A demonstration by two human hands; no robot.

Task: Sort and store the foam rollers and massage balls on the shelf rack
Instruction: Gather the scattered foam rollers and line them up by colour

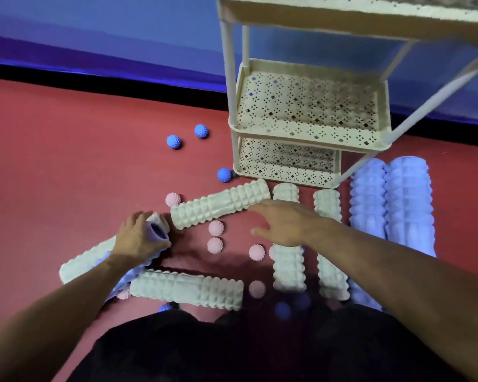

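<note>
Red floor point(66, 161) meets a blue wall point(94, 28) above black skirting point(94, 78).

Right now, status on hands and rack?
Left hand gripping roller end. Right hand open above floor. Rack shelves empty. Rollers, balls scattered before it.

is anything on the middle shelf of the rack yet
No, the middle shelf shows only its bare perforated tray, while the rollers and balls all lie on the floor.

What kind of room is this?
Probably a gym or exercise room: a red padded-looking floor, ridged foam rollers and spiky massage balls scattered about, and a cream shelf rack for storing them.
</note>
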